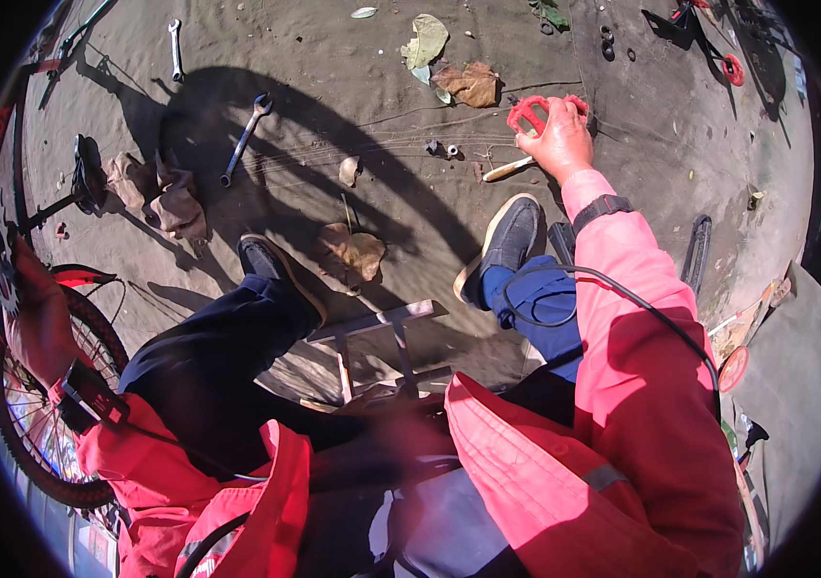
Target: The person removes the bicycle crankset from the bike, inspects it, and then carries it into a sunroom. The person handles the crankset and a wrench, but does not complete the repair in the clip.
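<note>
Pedal (524,104), red and bicycle-type, sits at one o'clock, gripped by the right hand (564,143), near a wooden-handled tool (507,170). At nine o'clock, the left hand (39,323) is beside a toothed chainring (6,279); I cannot tell whether it grips anything. Two open-ended wrenches (242,144) lie between ten and eleven.

Bright red marks the openwork part (526,116); the jacket (641,356) is pinkish red with a grey strip (605,477). The trousers (194,337) are navy — brighter blue where sunlit. The shoes (514,236) are dark blue-grey with cream sole edges, the wrenches (244,144) silver, the tyre (78,492) black. A crumpled cloth (179,207) is beige. Leaves (470,85) range from brown to pale green — the ground (333,58) is plain grey-brown.
</note>
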### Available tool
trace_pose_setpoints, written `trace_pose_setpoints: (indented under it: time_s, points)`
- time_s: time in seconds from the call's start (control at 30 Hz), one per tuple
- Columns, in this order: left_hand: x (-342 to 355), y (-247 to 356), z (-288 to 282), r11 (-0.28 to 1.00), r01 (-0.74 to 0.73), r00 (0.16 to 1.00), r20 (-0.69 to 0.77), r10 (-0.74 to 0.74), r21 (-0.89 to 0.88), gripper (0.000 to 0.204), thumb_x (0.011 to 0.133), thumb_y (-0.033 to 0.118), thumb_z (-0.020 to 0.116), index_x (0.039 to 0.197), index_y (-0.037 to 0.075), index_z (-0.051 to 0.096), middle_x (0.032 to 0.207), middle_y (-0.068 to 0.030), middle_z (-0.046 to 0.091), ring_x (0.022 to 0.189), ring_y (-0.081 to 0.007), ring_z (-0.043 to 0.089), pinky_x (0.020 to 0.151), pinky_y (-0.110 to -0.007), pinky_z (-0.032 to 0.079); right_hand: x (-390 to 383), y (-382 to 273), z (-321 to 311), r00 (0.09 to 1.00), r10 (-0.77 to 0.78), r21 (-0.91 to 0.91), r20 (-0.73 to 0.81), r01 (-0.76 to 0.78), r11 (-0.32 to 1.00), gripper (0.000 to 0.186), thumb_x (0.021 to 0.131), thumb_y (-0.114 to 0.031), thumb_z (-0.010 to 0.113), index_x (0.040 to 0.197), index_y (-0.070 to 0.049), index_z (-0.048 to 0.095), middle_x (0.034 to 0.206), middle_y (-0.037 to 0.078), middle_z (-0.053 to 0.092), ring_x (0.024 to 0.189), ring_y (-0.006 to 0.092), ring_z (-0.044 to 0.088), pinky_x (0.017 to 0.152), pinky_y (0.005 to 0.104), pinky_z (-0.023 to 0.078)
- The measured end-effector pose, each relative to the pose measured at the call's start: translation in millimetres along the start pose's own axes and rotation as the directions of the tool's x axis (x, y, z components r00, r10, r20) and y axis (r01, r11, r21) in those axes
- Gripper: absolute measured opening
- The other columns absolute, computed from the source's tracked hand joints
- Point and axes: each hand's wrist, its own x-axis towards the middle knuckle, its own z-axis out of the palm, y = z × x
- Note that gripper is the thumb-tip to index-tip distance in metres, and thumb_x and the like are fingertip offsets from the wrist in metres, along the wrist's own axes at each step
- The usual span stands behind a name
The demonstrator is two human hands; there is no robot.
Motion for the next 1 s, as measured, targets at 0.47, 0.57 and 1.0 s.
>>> trace_pose_setpoints:
  time_s: [0.47,0.57,1.0]
  points:
    - [0,4,-4,1.000,0.020,1.000,-0.013,-0.020,0.015,0.047,0.101,0.008,0.046,0.144,-0.008,0.038,0.147,-0.0229,0.045,0.134,-0.0380,0.047,0.109,-0.048,0.045,-30,99,-1,0.735,0.599,-0.070,0.318,-0.612,0.788,0.060,0.060,-0.040,0.083,0.107,-0.007,0.068,0.107,0.014,0.072,0.100,0.0230,0.070,0.085,0.0357,0.054]
    - [4,-3,3,0.998,0.061,0.990,0.123,-0.063,0.018,0.046,0.105,0.014,0.038,0.147,-0.007,0.037,0.152,-0.0185,0.041,0.138,-0.0347,0.043,0.114,-0.046,0.038,-37,112,-11,0.676,0.605,0.000,0.420,-0.667,0.745,0.047,0.059,-0.031,0.080,0.099,-0.008,0.072,0.101,0.014,0.073,0.092,0.0212,0.071,0.082,0.0341,0.055]
    - [11,-25,7,0.953,0.012,1.000,0.024,-0.020,0.304,0.043,0.100,0.003,0.038,0.141,-0.011,0.042,0.144,-0.0227,0.049,0.133,-0.0321,0.049,0.113,-0.041,0.043,-6,128,-119,0.784,0.620,0.167,0.003,-0.612,0.773,0.097,0.077,-0.051,0.075,0.149,0.001,0.034,0.143,0.024,0.050,0.134,0.0340,0.049,0.110,0.0395,0.040]
